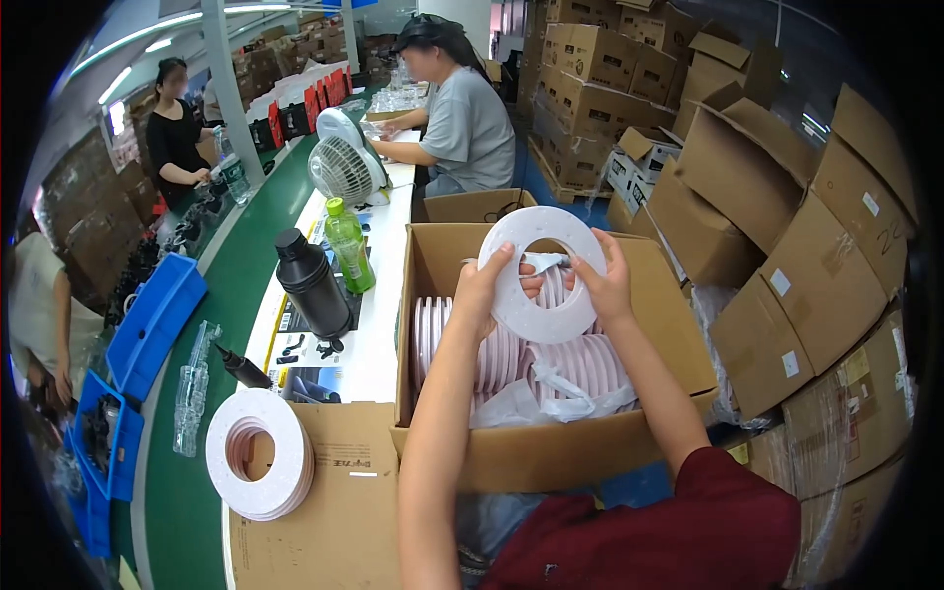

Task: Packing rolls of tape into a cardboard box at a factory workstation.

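Note:
Both of my hands hold one flat white foam ring [511,300] upright above an open cardboard box [536,462]. My left hand [480,295] grips its left edge, thumb on the front face. On the right edge is my right hand [610,285], its thumb reaching toward the centre hole. Several ring stacks [467,344] stand on edge inside the box, with a knotted clear plastic bag [565,393] over part of them. To the left, a pile of similar rings [295,472] lies flat on a cardboard flap [359,521].
A black bottle [313,285], a green bottle [349,246] and a fan [346,169] stand on the white table beside a green conveyor [182,501]. Blue trays [152,320] sit on the left. Large cartons [806,285] crowd the right. Other people work farther back and at left.

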{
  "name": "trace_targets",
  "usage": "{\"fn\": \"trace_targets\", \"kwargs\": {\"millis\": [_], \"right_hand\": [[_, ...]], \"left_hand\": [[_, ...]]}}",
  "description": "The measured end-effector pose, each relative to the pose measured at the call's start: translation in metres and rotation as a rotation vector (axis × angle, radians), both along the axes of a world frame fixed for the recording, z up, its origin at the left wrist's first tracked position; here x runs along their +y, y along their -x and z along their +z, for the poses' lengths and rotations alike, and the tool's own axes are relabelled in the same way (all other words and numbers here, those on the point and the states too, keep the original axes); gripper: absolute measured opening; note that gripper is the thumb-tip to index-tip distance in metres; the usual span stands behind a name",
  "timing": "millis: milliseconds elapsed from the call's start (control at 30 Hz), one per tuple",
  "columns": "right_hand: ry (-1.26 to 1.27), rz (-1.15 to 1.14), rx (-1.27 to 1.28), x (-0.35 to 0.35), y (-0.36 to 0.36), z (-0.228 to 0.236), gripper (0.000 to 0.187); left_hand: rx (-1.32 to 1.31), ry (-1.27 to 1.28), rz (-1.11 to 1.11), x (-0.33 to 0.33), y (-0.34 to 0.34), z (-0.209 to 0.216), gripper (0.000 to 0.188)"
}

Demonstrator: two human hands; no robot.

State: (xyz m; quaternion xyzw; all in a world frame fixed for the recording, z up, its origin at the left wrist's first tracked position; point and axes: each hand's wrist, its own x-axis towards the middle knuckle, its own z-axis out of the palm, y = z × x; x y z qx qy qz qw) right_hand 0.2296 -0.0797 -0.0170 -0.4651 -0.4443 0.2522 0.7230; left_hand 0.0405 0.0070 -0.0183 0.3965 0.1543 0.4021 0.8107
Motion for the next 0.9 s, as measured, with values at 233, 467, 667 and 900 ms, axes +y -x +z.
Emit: {"fn": "trace_targets", "kwargs": {"millis": [233, 467, 667, 900], "right_hand": [[-0.11, -0.113, -0.233, -0.004, 0.009, -0.008, 0.058], [-0.148, 0.157, -0.208, -0.015, 0.022, -0.017, 0.066], [-0.013, 0.297, -0.095, -0.026, 0.025, -0.008, 0.061], [0.118, 0.233, -0.141, -0.027, 0.026, -0.001, 0.052]], "left_hand": [[0.962, -1.1, 0.906, -0.019, -0.004, 0.02, 0.059], [1.185, -1.223, 1.01, -0.032, 0.054, 0.064, 0.033], [1.472, -1.051, 1.047, -0.085, 0.194, 0.136, 0.03], [2.112, -0.589, 0.869, -0.118, 0.349, 0.106, 0.042]]}}
